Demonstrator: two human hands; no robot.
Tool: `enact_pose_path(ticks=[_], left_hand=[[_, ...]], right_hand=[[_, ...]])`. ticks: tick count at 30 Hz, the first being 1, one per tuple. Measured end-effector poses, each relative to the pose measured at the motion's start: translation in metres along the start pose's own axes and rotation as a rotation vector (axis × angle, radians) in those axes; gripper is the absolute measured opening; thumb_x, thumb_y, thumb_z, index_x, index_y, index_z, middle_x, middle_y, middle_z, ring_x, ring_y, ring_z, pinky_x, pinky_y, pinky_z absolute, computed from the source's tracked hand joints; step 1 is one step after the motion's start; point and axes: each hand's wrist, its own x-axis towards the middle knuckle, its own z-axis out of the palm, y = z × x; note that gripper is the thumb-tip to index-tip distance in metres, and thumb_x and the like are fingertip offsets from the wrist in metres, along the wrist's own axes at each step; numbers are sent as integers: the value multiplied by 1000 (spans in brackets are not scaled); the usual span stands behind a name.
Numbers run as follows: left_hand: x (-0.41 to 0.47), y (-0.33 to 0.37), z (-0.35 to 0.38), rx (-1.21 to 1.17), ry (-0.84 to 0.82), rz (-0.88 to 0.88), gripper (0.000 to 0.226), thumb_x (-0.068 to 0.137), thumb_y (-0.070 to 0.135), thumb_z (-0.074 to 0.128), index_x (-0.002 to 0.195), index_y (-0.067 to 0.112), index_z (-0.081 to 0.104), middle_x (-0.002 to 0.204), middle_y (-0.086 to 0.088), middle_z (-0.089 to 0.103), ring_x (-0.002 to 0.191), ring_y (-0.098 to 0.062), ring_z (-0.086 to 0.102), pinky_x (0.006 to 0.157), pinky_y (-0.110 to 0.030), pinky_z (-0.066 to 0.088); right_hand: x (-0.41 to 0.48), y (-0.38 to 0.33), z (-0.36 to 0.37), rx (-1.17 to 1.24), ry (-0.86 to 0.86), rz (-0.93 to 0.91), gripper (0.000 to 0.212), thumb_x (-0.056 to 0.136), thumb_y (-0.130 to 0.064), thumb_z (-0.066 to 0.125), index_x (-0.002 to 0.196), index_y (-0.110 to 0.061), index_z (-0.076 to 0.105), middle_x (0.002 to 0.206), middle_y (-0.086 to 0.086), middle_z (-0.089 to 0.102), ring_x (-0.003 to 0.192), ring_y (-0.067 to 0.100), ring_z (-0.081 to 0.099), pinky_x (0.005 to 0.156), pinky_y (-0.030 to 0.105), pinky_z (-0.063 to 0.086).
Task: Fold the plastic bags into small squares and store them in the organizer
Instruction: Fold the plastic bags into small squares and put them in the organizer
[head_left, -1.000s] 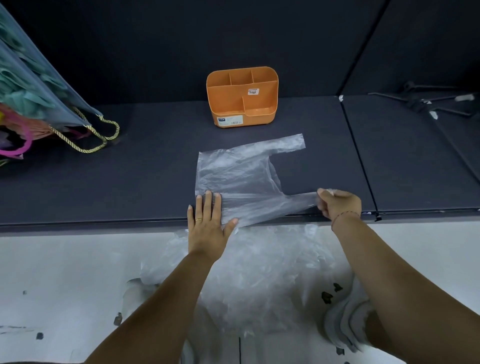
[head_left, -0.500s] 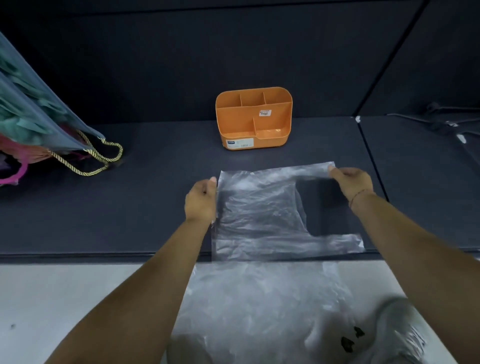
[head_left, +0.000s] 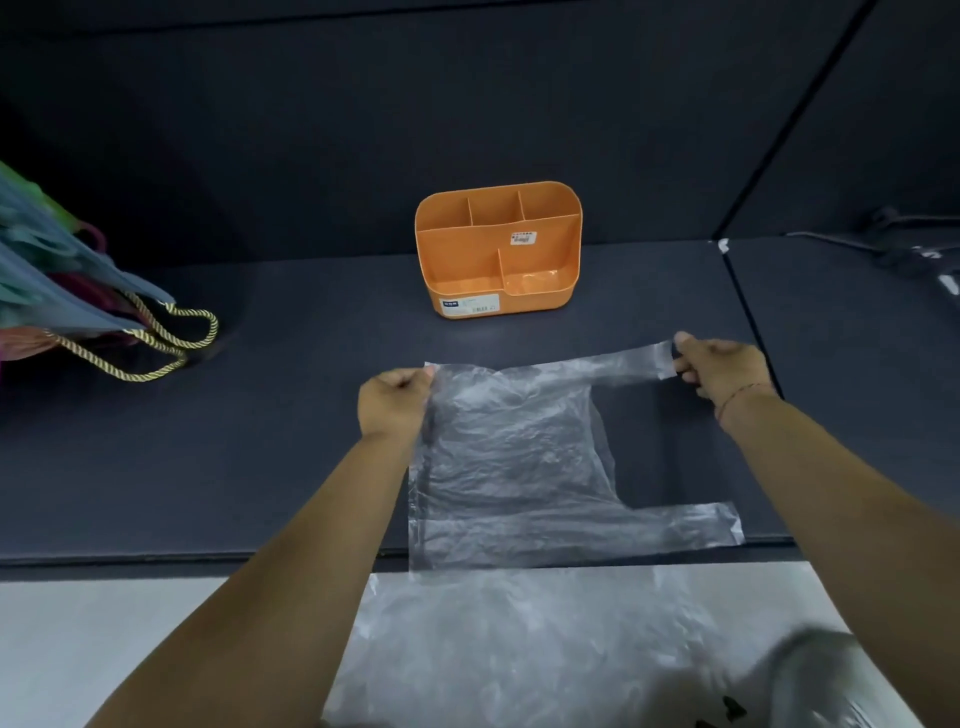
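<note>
A clear plastic bag lies spread flat on the dark shelf, its two handles pointing right. My left hand pinches the bag's far left corner. My right hand pinches the end of the far handle. The near handle lies flat by the shelf's front edge. An orange organizer with several open compartments stands behind the bag, apart from it.
A heap of more clear plastic bags sits on the pale floor below the shelf edge. A gift bag with gold rope handles leans at the left. Dark hangers lie at the far right, past a panel seam.
My left hand left its flat press on the near edge and took the far left corner. My right hand let go of the near handle and took the far one.
</note>
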Motion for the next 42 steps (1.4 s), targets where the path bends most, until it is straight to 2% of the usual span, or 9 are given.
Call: enact_pose_path(ticks=[6, 13, 17, 21, 24, 28, 30, 35, 42], left_hand=[[-1, 0, 2, -10, 28, -9, 14, 93, 20, 66, 86, 9, 70, 76, 1, 64, 82, -15, 60, 71, -23, 43], [7, -3, -4, -11, 113, -22, 33, 97, 23, 61, 64, 19, 58, 69, 4, 61, 66, -8, 55, 76, -26, 43], [11, -1, -5, -18, 111, -2, 35, 96, 22, 63, 62, 22, 57, 66, 9, 58, 64, -2, 53, 76, -24, 43], [10, -4, -15, 208, 199, 157, 16, 100, 22, 54, 104, 12, 66, 101, -4, 64, 100, -26, 59, 88, -35, 44], [-7, -21, -14, 546, 268, 463, 39, 102, 21, 47, 139, 8, 49, 143, -13, 47, 133, -33, 39, 109, -46, 27], [-44, -55, 0, 783, 0, 647, 60, 103, 37, 22, 150, 1, 32, 157, -14, 32, 147, -28, 25, 122, -39, 5], [-50, -71, 2, 921, -62, 652, 66, 100, 43, 16, 151, 1, 25, 158, -15, 28, 147, -27, 25, 119, -42, 4], [-41, -78, -9, 1101, -133, 584, 89, 79, 66, -31, 152, 19, -13, 162, 1, -14, 150, -14, -13, 118, -40, -19], [-39, -69, -20, 1212, -186, 547, 75, 89, 62, -13, 152, 21, -19, 162, 1, -21, 149, -16, -20, 119, -47, -17]], right_hand=[[-8, -6, 10, -213, -17, -74, 30, 92, -29, 63, 110, -5, 70, 106, 8, 67, 107, 27, 60, 86, 26, 43], [0, 2, 5, -114, 62, -40, 36, 96, -24, 57, 63, -9, 60, 71, 5, 60, 64, 17, 50, 66, 26, 41], [3, 2, 3, -224, 78, -94, 27, 96, -23, 57, 75, -8, 65, 67, 0, 60, 67, 19, 54, 66, 26, 46], [1, 5, 6, -278, 235, -129, 20, 95, -18, 56, 104, -3, 67, 95, 14, 68, 94, 30, 62, 82, 29, 48], [-28, 6, 23, -349, 381, -351, 25, 93, -12, 55, 115, -3, 61, 116, 19, 60, 111, 36, 54, 97, 39, 43], [-113, 18, 95, -449, 26, -801, 41, 94, -12, 48, 133, -3, 51, 136, 17, 51, 128, 35, 45, 113, 43, 31], [-144, 28, 128, -612, -243, -858, 55, 99, -30, 29, 149, -9, 31, 156, 11, 28, 146, 27, 20, 122, 39, 10], [-134, 59, 132, -1008, -283, -810, 91, 80, -68, -22, 154, -18, -6, 161, 1, -12, 145, 13, -21, 115, 36, -19], [-79, 83, 34, -1132, -19, -491, 73, 92, -54, -4, 153, -15, -8, 161, 3, -14, 149, 20, -11, 120, 39, -10]])
